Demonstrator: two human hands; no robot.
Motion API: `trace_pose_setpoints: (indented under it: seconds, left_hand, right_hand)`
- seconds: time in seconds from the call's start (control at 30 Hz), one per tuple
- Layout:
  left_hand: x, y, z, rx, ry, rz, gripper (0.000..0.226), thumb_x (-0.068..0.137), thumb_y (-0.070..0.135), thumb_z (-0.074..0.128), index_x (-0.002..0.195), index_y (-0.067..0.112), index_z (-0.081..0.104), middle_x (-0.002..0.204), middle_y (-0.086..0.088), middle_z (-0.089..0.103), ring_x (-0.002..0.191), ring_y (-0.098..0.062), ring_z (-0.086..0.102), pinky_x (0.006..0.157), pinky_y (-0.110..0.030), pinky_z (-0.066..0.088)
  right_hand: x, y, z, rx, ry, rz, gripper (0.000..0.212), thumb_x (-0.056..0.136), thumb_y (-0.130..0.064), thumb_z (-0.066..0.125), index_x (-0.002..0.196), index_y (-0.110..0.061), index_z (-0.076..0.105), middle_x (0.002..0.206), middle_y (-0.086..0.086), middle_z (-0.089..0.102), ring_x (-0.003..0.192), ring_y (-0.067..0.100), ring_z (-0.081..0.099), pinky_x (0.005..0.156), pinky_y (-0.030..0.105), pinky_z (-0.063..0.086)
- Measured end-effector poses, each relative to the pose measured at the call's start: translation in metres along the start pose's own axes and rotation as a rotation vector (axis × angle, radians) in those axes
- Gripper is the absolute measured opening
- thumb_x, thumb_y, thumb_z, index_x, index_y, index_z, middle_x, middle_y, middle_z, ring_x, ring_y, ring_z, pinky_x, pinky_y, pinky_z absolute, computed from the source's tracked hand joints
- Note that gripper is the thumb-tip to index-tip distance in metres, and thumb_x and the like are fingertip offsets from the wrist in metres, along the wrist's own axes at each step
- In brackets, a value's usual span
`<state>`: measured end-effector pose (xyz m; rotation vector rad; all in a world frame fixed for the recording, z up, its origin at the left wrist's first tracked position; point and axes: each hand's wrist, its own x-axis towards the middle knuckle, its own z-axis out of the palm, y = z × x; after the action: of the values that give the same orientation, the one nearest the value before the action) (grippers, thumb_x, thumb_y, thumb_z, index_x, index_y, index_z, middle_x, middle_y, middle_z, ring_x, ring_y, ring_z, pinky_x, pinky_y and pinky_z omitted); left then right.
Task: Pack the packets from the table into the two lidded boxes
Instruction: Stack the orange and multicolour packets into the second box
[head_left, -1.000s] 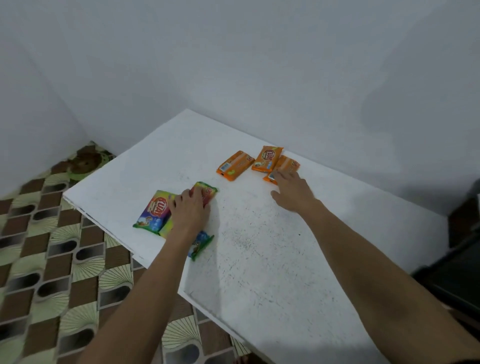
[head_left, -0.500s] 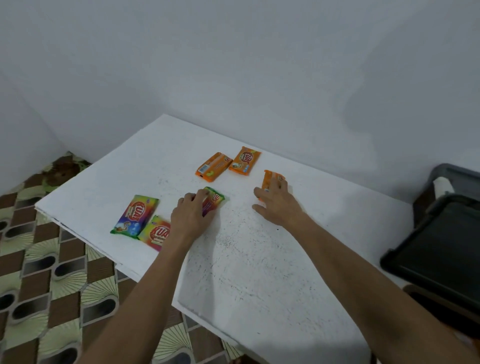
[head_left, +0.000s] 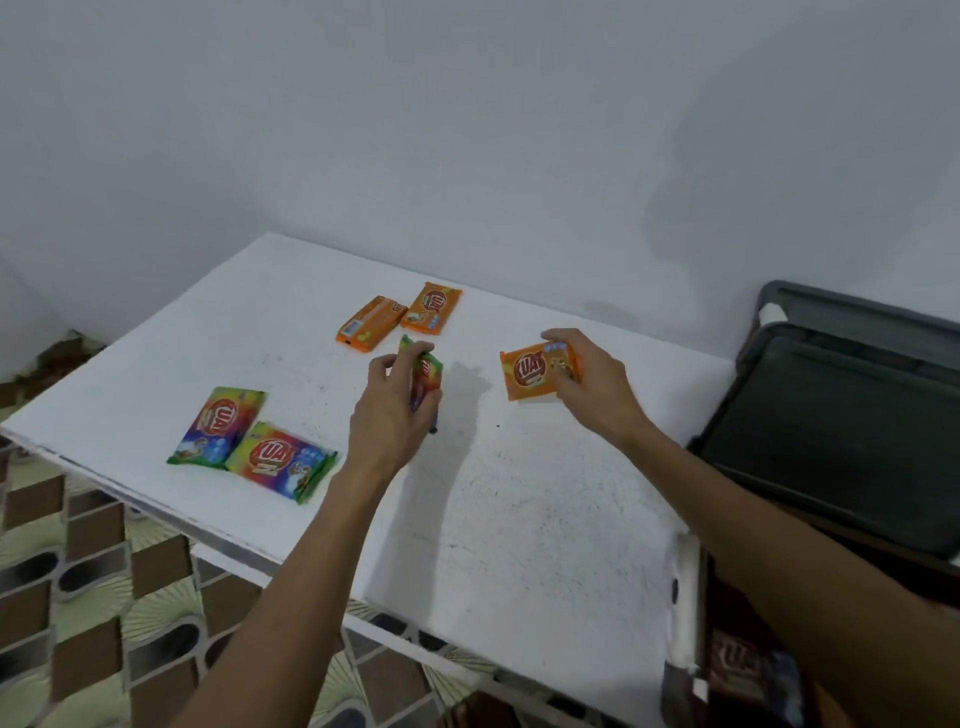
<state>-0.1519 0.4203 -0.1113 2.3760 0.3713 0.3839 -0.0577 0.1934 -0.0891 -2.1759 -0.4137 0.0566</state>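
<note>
Both of my hands have lifted off the desk (head_left: 545, 509) since half a second ago, each now carrying a packet that then lay flat under the fingers; from the head view, my left hand (head_left: 387, 421) has its grip closed around a multicoloured packet (head_left: 427, 376), held edge-on and raised above the white surface, its shadow falling just to the right; my right hand (head_left: 592, 387) has its grip closed on an orange packet (head_left: 535, 371), face toward me, thumb on its upper right corner; two more orange packets (head_left: 400, 317) lie side by side and touching near the far edge, beyond my left hand; two rainbow packets (head_left: 249, 441) lie at the near left edge, one overlapping the other's corner, well apart from both hands; to the right of the desk stands a dark box with a lid (head_left: 841, 431), its lid shut, and a second grey rim shows behind it; low beside the desk's right corner sits a dim packet-like thing (head_left: 737, 670), too blurred to tell more; patterned floor tiles (head_left: 78, 597) show below the left edge.
</note>
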Motion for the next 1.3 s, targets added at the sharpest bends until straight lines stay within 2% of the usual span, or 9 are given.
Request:
trace_pose_setpoints:
  seconds: [0.1, 0.17, 0.27, 0.37, 0.5, 0.57, 0.73, 0.93, 1.3]
  left_hand:
    - [-0.01, 0.02, 0.002, -0.09, 0.063, 0.039, 0.049, 0.09, 0.032, 0.065, 0.131, 0.035, 0.038, 0.127, -0.001, 0.051, 0.1, -0.02, 0.059, 0.076, -0.039, 0.049]
    - [-0.018, 0.037, 0.005, -0.214, 0.078, 0.042, 0.049, 0.088, 0.028, 0.068, 0.127, 0.033, 0.038, 0.123, 0.005, 0.052, 0.096, -0.014, 0.064, 0.074, -0.032, 0.05]
    - [-0.034, 0.066, 0.013, -0.412, 0.057, 0.003, 0.048, 0.088, 0.019, 0.069, 0.121, 0.03, 0.037, 0.12, 0.007, 0.049, 0.086, -0.005, 0.066, 0.064, -0.011, 0.047]
    - [-0.05, 0.094, 0.024, -0.606, -0.001, -0.061, 0.053, 0.085, 0.013, 0.071, 0.12, 0.03, 0.035, 0.117, 0.004, 0.049, 0.093, -0.011, 0.065, 0.067, -0.014, 0.053]
    - [-0.071, 0.13, 0.043, -0.868, -0.1, -0.095, 0.056, 0.08, -0.005, 0.069, 0.12, 0.022, 0.039, 0.121, -0.004, 0.053, 0.107, -0.02, 0.061, 0.078, -0.025, 0.057]
    - [-0.083, 0.147, 0.051, -0.887, -0.168, -0.038, 0.056, 0.08, -0.007, 0.068, 0.122, 0.021, 0.043, 0.121, -0.003, 0.053, 0.11, -0.02, 0.059, 0.078, -0.025, 0.057]
    - [-0.108, 0.181, 0.074, -0.81, -0.291, 0.08, 0.061, 0.083, 0.001, 0.071, 0.133, 0.025, 0.045, 0.125, 0.009, 0.05, 0.108, -0.009, 0.057, 0.075, -0.016, 0.054]
    - [-0.133, 0.206, 0.096, -0.771, -0.429, 0.123, 0.056, 0.081, 0.014, 0.076, 0.128, 0.027, 0.049, 0.127, 0.005, 0.052, 0.109, -0.013, 0.058, 0.072, -0.014, 0.054]
    - [-0.153, 0.213, 0.114, -0.625, -0.429, 0.142, 0.058, 0.08, 0.027, 0.077, 0.13, 0.031, 0.049, 0.122, 0.012, 0.052, 0.111, -0.016, 0.058, 0.086, -0.036, 0.058]
  right_hand:
    - [-0.026, -0.005, -0.026, 0.174, 0.005, 0.036, 0.035, 0.094, -0.008, 0.055, 0.122, -0.029, 0.061, 0.115, 0.001, 0.065, 0.1, 0.017, 0.067, 0.073, 0.031, 0.062]
    - [-0.049, -0.008, -0.045, 0.235, 0.009, 0.028, 0.034, 0.095, -0.008, 0.058, 0.123, -0.026, 0.06, 0.118, 0.003, 0.064, 0.103, 0.018, 0.067, 0.074, 0.031, 0.061]
    - [-0.086, -0.012, -0.078, 0.302, 0.029, 0.004, 0.034, 0.096, -0.008, 0.058, 0.126, -0.024, 0.058, 0.121, 0.004, 0.062, 0.103, 0.019, 0.067, 0.075, 0.029, 0.061]
    - [-0.123, -0.01, -0.111, 0.274, 0.066, 0.016, 0.033, 0.097, -0.009, 0.057, 0.126, -0.026, 0.059, 0.122, 0.002, 0.06, 0.098, 0.015, 0.069, 0.07, 0.02, 0.058]
    - [-0.168, 0.004, -0.148, 0.318, 0.108, 0.061, 0.033, 0.096, -0.009, 0.059, 0.125, -0.024, 0.064, 0.119, 0.005, 0.065, 0.093, 0.018, 0.071, 0.078, 0.034, 0.06]
    - [-0.189, 0.009, -0.165, 0.332, 0.118, 0.083, 0.033, 0.095, -0.009, 0.06, 0.124, -0.024, 0.065, 0.117, 0.007, 0.066, 0.094, 0.017, 0.071, 0.077, 0.035, 0.06]
    - [-0.241, 0.019, -0.198, 0.305, 0.14, 0.154, 0.034, 0.094, -0.01, 0.061, 0.125, -0.022, 0.064, 0.116, -0.009, 0.064, 0.096, -0.008, 0.065, 0.072, 0.014, 0.054]
    - [-0.288, 0.049, -0.219, 0.303, 0.083, 0.321, 0.038, 0.091, -0.024, 0.064, 0.127, -0.033, 0.061, 0.123, -0.003, 0.063, 0.106, 0.012, 0.067, 0.08, 0.035, 0.061]
    - [-0.322, 0.085, -0.215, 0.22, -0.024, 0.487, 0.035, 0.095, -0.012, 0.057, 0.124, -0.031, 0.058, 0.137, -0.002, 0.048, 0.112, 0.014, 0.06, 0.074, 0.026, 0.06]
